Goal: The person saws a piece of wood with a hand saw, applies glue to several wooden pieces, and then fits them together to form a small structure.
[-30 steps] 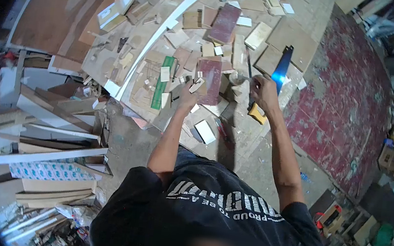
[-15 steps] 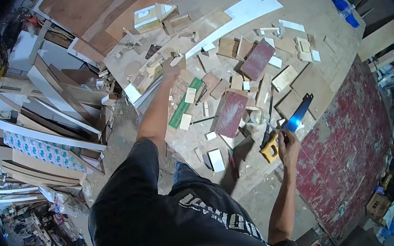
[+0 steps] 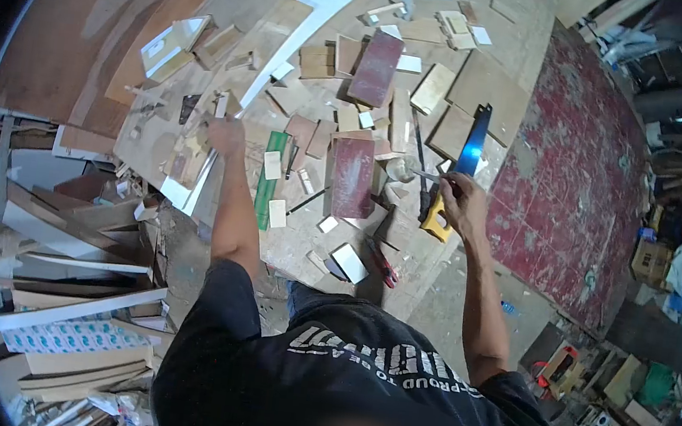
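Note:
My left hand (image 3: 226, 134) is over the small wooden pieces at the left of the workbench, beside a small upright block (image 3: 221, 103); its fingers are blurred. My right hand (image 3: 463, 203) is closed on a thin pale tool (image 3: 424, 175) that points left toward a small clear round container (image 3: 401, 168). Just under and beside that hand lies a handsaw with a blue blade (image 3: 472, 144) and a yellow handle (image 3: 438, 221). Between my hands are two dark red blocks (image 3: 353, 177) and a green strip (image 3: 266, 192) with pale blocks on it.
Red-handled pliers (image 3: 382, 264) lie near the front edge of the workbench (image 3: 419, 264). A long curved white strip (image 3: 304, 19) crosses the back. Wooden offcuts are scattered around. Curved boards (image 3: 79, 297) are stacked at the lower left, and a worn red surface (image 3: 567, 188) is at the right.
The whole view has shifted, so the bench and its contents appear further left. My right hand has moved slightly away from me beside the saw. My left hand stays around the same wooden pieces.

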`<state>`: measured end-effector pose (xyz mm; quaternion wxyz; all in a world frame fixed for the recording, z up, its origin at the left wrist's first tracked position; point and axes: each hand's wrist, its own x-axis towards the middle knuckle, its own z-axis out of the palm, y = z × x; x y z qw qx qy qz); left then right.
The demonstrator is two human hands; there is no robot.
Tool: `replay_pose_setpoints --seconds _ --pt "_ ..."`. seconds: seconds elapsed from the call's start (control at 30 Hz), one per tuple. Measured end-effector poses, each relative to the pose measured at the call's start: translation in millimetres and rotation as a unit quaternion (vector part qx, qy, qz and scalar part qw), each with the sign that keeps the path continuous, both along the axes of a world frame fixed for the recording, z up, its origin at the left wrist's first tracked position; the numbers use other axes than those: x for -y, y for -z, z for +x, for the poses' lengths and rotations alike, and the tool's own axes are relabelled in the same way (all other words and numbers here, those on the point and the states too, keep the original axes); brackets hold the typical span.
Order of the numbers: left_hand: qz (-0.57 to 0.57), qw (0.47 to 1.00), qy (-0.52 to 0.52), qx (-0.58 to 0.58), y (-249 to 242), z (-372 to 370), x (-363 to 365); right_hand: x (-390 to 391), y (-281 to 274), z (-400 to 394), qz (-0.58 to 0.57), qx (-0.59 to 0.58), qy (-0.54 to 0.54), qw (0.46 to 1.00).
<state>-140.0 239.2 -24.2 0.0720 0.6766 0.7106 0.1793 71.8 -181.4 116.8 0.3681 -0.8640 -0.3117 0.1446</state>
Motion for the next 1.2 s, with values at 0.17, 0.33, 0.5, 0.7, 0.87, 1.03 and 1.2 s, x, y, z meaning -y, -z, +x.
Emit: replay_pose_setpoints --seconds 0.17,0.33,0.5,0.7,0.87,1.03,1.2 --pt "0.022 0.998 0.055 0.015 -51 16 94 -3 9 5 0.014 0.017 -0.047 0.999" --pt "-0.053 0.828 0.553 0.08 0 84 242 -21 47 18 -0.006 0.086 -0.133 0.987" --pt "-0.066 0.789 0.596 0.138 -4 129 276 -24 68 28 -0.162 0.105 -0.188 0.963" --pt "-0.154 0.681 0.665 0.264 -26 150 274 10 47 41 -0.082 0.162 -0.243 0.953" --pt "-0.114 0.643 0.716 0.245 -55 139 264 19 19 40 -0.03 0.103 -0.28 0.954" --pt "-0.043 0.625 0.739 0.249 -97 135 257 20 -25 34 0.032 -0.035 -0.256 0.966" --pt "-0.027 0.613 0.75 0.246 -120 115 257 28 -24 23 0.062 -0.202 -0.146 0.966"
